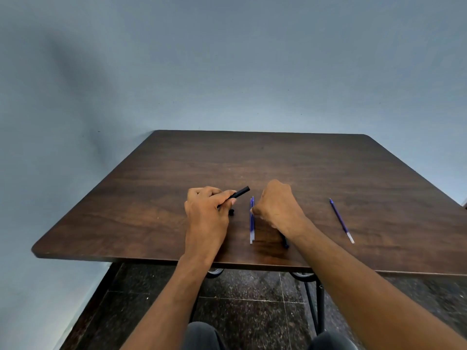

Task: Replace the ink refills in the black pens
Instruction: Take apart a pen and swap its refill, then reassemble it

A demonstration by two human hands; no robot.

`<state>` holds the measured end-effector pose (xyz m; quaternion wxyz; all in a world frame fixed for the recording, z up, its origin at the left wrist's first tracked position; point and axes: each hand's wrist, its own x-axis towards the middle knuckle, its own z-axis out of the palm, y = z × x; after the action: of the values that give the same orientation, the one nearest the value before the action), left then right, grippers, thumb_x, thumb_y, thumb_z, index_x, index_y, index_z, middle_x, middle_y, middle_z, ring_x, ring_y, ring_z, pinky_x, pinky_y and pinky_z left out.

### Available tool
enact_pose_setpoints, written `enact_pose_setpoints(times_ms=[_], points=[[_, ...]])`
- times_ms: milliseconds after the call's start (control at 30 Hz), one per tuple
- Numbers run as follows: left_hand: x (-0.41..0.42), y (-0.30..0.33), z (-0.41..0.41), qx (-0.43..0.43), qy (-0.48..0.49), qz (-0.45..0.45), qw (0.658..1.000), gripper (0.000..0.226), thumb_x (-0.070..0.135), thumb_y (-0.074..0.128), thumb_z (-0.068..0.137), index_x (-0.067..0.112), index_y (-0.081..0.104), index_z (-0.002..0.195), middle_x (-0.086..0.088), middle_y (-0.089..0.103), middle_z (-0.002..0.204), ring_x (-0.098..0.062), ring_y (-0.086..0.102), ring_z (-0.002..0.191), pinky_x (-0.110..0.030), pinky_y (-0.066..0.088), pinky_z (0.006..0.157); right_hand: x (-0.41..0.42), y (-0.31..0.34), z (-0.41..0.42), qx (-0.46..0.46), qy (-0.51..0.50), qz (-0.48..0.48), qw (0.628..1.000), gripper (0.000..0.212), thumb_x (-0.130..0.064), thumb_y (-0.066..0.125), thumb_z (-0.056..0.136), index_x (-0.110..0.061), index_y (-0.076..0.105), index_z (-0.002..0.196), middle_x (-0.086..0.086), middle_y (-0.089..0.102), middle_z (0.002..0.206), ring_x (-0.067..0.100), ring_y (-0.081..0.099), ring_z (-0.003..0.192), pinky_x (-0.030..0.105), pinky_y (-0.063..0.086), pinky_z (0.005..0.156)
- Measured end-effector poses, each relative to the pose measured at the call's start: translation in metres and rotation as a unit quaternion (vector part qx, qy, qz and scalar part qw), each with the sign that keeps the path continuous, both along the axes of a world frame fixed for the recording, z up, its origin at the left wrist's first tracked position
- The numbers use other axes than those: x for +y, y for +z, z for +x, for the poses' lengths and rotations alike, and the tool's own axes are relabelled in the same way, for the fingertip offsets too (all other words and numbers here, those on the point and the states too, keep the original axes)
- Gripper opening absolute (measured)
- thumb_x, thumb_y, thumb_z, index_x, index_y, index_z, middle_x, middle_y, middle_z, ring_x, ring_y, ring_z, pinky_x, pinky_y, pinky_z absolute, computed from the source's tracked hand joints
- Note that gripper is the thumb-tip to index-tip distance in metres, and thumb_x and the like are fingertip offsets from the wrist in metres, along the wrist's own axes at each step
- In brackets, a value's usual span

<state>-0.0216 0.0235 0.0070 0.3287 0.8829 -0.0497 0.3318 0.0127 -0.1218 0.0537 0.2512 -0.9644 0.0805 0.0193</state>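
My left hand (206, 210) grips a black pen barrel (240, 193), whose end sticks out up and to the right of my fingers. A small black pen part (231, 211) lies on the table just below that hand's fingertips. Two blue ink refills (252, 223) lie side by side in the middle of the brown table (151, 198). My right hand (278, 205) is curled over them, its fingertips pinching at the refills' upper part. Another black pen (285, 242) lies mostly hidden under my right wrist. A single blue refill (341, 220) lies apart to the right.
The table's near edge runs just in front of my forearms, with dark tiled floor (252, 299) and metal table legs (318, 299) below. A blue-grey wall (227, 72) stands behind the table.
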Motion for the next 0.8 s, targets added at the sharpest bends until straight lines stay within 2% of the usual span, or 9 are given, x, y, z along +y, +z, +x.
enact_pose_setpoints(times_ms=[33,100,367,467,533,633,700,800], points=[[0.002,0.001,0.001,0.010,-0.006,-0.010,1.000,0.019,0.024,0.075,0.088,0.021,0.079,0.106,0.006,0.070,0.095,-0.021,0.053,0.103,-0.040,0.048,0.084,0.002,-0.001,0.002,0.001,-0.010,0.015,1.000,0.027,-0.024,0.083,0.078,-0.004,0.073,0.092,0.012,0.071,0.093,0.029,0.071,0.075,0.033,0.059,0.055],[0.005,0.002,0.002,0.028,-0.020,-0.026,0.999,0.020,0.025,0.073,0.090,0.021,0.078,0.109,0.006,0.071,0.094,-0.023,0.059,0.101,-0.040,0.050,0.086,0.003,-0.004,0.002,-0.005,-0.027,0.032,0.999,0.025,-0.023,0.082,0.079,-0.004,0.072,0.091,0.016,0.073,0.097,0.035,0.074,0.085,0.042,0.064,0.071],[0.005,0.004,0.001,0.031,-0.039,-0.025,0.998,0.023,0.028,0.073,0.090,0.022,0.077,0.112,0.006,0.073,0.099,-0.021,0.064,0.101,-0.034,0.054,0.085,0.000,-0.002,0.005,0.000,-0.028,0.027,0.999,0.021,-0.022,0.077,0.084,-0.008,0.063,0.079,0.016,0.073,0.098,0.035,0.074,0.091,0.045,0.064,0.077],[0.005,0.004,0.000,0.031,-0.039,-0.022,0.999,0.023,0.028,0.073,0.090,0.022,0.077,0.112,0.005,0.073,0.099,-0.021,0.064,0.101,-0.033,0.054,0.084,0.003,0.002,0.005,0.006,-0.031,-0.005,0.999,0.027,-0.014,0.074,0.082,-0.011,0.054,0.065,0.013,0.072,0.090,0.034,0.073,0.081,0.040,0.064,0.069],[0.005,0.004,-0.001,0.029,-0.044,-0.024,0.998,0.023,0.027,0.074,0.089,0.022,0.078,0.111,0.005,0.073,0.098,-0.022,0.064,0.100,-0.034,0.054,0.084,0.005,0.003,0.007,0.005,-0.031,-0.022,0.999,0.029,-0.011,0.071,0.082,-0.011,0.050,0.062,0.010,0.065,0.078,0.030,0.064,0.068,0.036,0.059,0.058],[0.005,0.004,-0.001,0.034,-0.048,-0.017,0.998,0.024,0.028,0.074,0.089,0.023,0.077,0.112,0.006,0.073,0.098,-0.023,0.064,0.100,-0.034,0.053,0.084,0.006,0.001,0.008,-0.001,-0.028,-0.048,0.998,0.033,-0.012,0.069,0.084,-0.014,0.044,0.062,0.006,0.048,0.066,0.022,0.046,0.056,0.029,0.037,0.043],[0.005,0.004,-0.001,0.033,-0.049,-0.018,0.998,0.024,0.028,0.074,0.089,0.023,0.077,0.113,0.006,0.073,0.097,-0.023,0.064,0.100,-0.035,0.053,0.084,0.007,0.000,0.008,-0.002,-0.023,-0.060,0.998,0.035,-0.013,0.069,0.085,-0.015,0.042,0.062,0.005,0.046,0.066,0.020,0.042,0.053,0.028,0.030,0.040],[0.005,0.004,-0.002,0.031,-0.048,-0.016,0.998,0.024,0.028,0.074,0.089,0.023,0.077,0.113,0.006,0.073,0.098,-0.022,0.064,0.100,-0.035,0.053,0.085,0.009,0.000,0.008,-0.001,-0.026,-0.080,0.996,0.039,-0.016,0.070,0.086,-0.016,0.040,0.061,0.004,0.044,0.064,0.019,0.040,0.051,0.028,0.026,0.038]])
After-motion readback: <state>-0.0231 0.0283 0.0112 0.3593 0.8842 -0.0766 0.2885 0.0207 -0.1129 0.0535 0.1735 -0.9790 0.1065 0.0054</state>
